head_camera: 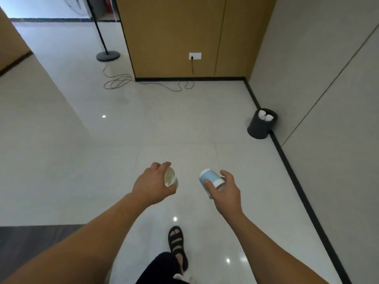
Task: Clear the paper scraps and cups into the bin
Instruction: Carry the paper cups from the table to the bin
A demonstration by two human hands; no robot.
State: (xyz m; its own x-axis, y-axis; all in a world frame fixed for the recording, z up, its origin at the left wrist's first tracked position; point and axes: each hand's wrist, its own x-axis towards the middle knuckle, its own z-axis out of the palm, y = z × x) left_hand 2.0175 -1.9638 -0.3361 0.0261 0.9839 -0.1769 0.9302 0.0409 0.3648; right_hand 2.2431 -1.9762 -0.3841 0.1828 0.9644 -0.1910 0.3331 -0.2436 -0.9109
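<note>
Holding a cup in each hand, we face the bin (pixel 258 128), which stands far off to the right on the floor (pixel 184 124), close against the right wall (pixel 328 89). Our left hand (pixel 152 182) has fingers and thumb curled round a cream cup (pixel 170 178), tipped on its side so its open mouth faces right; it looks empty. Our right hand (pixel 224 190) wraps thumb and fingers round a blue cup (pixel 210 179), tilted with its base up and to the left. Both cups hang in the air near us, well apart from the bin. White pieces (pixel 265 116) lie in the bin already; whether they are cups or paper we cannot tell.

We judge these cups to be paper: very light, thin-walled and easy to crush, with the rolled rim as the stiffest part. A loose wrap around the middle of the wall, as both hands have now, should serve well; squeezing harder would only buckle them. Being so light, they may bounce off the rim if thrown, so we would let go right above the opening. A cable (pixel 143 83) lies on the far floor, left of the bin.
</note>
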